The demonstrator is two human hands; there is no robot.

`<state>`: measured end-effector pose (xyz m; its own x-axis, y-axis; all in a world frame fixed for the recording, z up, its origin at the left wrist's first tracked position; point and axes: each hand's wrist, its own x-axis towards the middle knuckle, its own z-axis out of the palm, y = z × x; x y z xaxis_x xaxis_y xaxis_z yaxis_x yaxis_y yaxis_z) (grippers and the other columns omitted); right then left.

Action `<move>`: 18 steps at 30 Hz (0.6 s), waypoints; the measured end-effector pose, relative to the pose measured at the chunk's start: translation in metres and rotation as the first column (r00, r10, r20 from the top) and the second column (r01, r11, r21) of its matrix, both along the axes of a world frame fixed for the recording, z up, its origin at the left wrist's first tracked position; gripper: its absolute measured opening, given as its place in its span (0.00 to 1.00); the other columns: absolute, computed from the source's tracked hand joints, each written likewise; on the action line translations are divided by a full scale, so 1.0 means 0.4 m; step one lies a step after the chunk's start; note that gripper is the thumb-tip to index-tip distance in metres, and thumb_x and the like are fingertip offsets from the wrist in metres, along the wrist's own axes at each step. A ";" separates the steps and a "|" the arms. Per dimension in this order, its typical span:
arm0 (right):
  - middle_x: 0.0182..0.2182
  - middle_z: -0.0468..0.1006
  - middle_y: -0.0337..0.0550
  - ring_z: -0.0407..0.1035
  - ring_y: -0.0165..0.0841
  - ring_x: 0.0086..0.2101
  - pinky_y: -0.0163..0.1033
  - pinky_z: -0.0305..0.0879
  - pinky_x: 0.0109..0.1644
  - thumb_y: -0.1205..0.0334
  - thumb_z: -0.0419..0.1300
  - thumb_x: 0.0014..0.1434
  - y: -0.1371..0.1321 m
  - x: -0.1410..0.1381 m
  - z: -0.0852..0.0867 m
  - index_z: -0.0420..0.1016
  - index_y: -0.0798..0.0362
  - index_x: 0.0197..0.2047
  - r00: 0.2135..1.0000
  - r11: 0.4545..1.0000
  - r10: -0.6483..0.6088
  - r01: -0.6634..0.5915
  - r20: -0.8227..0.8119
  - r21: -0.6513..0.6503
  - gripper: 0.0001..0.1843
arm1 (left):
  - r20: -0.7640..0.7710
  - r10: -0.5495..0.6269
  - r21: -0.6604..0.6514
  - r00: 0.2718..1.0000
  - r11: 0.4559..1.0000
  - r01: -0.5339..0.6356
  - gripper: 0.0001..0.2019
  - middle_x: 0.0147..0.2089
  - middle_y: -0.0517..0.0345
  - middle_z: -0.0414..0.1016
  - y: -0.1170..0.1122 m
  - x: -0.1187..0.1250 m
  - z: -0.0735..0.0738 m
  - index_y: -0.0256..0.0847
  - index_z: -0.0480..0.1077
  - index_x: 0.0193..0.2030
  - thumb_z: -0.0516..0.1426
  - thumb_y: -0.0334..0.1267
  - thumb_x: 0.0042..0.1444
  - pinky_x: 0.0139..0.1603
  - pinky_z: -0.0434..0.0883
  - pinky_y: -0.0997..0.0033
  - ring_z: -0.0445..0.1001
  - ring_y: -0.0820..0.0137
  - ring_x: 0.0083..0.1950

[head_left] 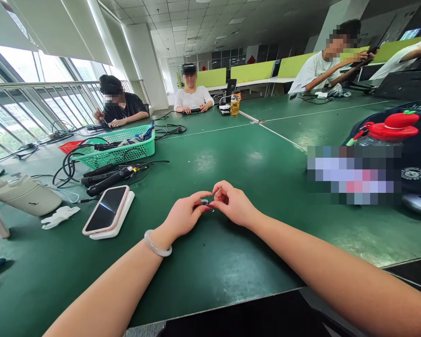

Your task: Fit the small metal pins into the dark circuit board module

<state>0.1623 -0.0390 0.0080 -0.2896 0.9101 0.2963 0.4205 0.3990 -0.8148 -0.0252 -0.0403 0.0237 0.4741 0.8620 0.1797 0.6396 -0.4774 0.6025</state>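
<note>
My left hand [184,213], with a pale bangle [157,243] on its wrist, is closed in a pinch. Between its thumb and fingers sits a small dark and silvery metallic part [205,202], too small to name. A thin bright end of it sticks out below the thumb tip. My right hand [235,204] meets the left fingertips from the right, its fingers curled and its thumb close to the part. What the right fingers hold, if anything, is hidden. Both hands are just above the green table [228,262].
To the left lie a phone [107,210] on a white box, crumpled tissue [60,216], black handheld tools [108,180] with cables, and a green basket [126,152]. A red-lidded bottle [393,128] and dark bag [419,150] stand right. Several people sit around the table.
</note>
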 end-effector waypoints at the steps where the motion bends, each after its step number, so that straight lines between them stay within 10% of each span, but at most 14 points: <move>1: 0.25 0.70 0.32 0.63 0.26 0.25 0.33 0.60 0.32 0.59 0.58 0.55 0.004 0.006 0.001 0.62 0.49 0.39 0.999 1.000 -0.021 0.021 0.046 0.006 0.09 | 0.047 0.015 -0.035 0.999 0.999 -0.014 0.13 0.30 0.60 0.75 0.005 -0.003 -0.003 0.45 0.70 0.47 0.52 0.42 0.57 0.36 0.66 0.70 0.72 0.69 0.31; 11: 0.26 0.73 0.37 0.65 0.30 0.29 0.34 0.55 0.30 0.60 0.62 0.54 0.024 0.051 0.002 0.73 0.50 0.29 0.833 0.999 0.039 -0.051 0.552 0.005 0.04 | 0.304 0.134 -0.268 0.943 0.962 -0.050 0.05 0.34 0.53 0.78 0.034 -0.019 -0.027 0.39 0.66 0.33 0.55 0.39 0.53 0.44 0.70 0.64 0.77 0.66 0.39; 18: 0.31 0.74 0.39 0.67 0.31 0.31 0.35 0.58 0.34 0.62 0.60 0.56 0.016 0.045 0.004 0.74 0.51 0.30 0.809 0.997 0.033 -0.065 0.587 0.033 0.04 | 0.295 0.101 -0.263 0.950 0.965 -0.021 0.16 0.30 0.56 0.77 0.027 -0.019 -0.013 0.40 0.67 0.50 0.53 0.43 0.57 0.41 0.70 0.67 0.77 0.67 0.38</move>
